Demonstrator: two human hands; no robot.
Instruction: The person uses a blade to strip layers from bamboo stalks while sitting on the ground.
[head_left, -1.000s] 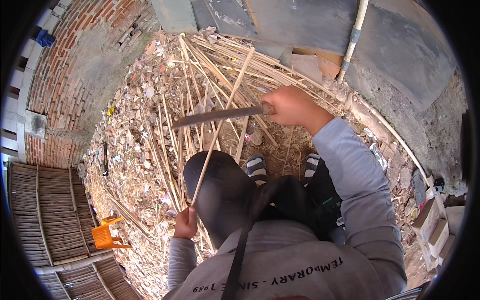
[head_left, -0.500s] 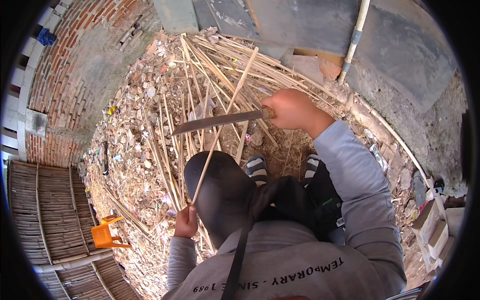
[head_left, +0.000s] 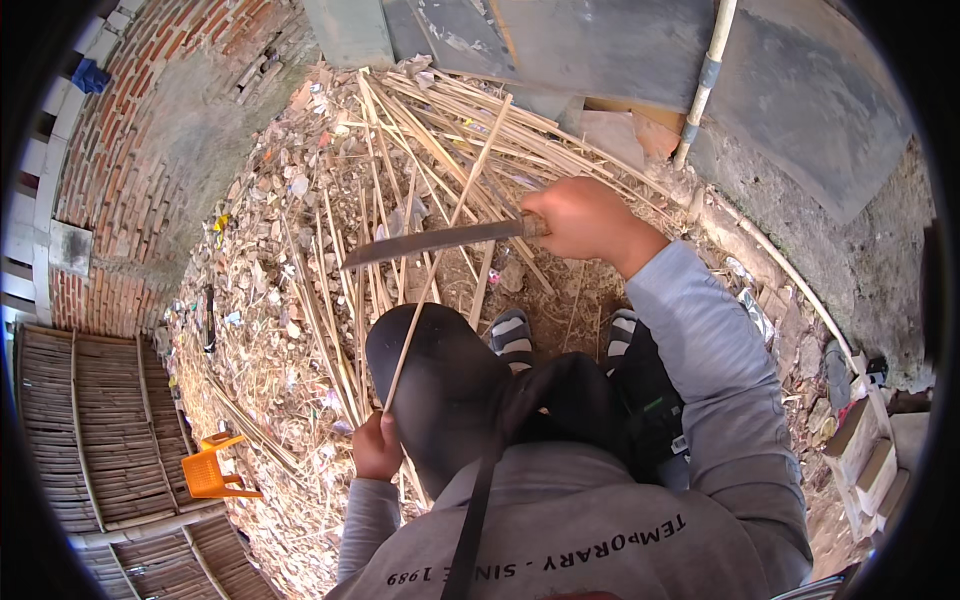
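Observation:
My right hand [head_left: 585, 220] is wrapped round the handle of a machete [head_left: 430, 243], its dark blade pointing left. Lower down and to the left, my left hand [head_left: 377, 447] grips the near end of a long, thin bamboo strip [head_left: 478, 170]. The strip slants up and away to the right, and the blade crosses it near its middle. Whether the edge touches the strip, I cannot tell. More pale bamboo strips [head_left: 425, 150] lie fanned out on the ground beyond my hands. A black cap [head_left: 430, 360] sits beside my left hand and covers part of the ground.
Rubble and dry shavings [head_left: 265, 290] cover the ground. An orange plastic chair [head_left: 207, 472] stands at the left by a slatted bamboo panel [head_left: 105, 420]. A brick wall [head_left: 150, 130] rises at far left; grey panels [head_left: 800, 90] and an upright pole [head_left: 710, 75] stand at far right.
My left hand has shifted very slightly to the right, and the strip's far end a little to the left. Both grips stay the same, and the machete has hardly moved.

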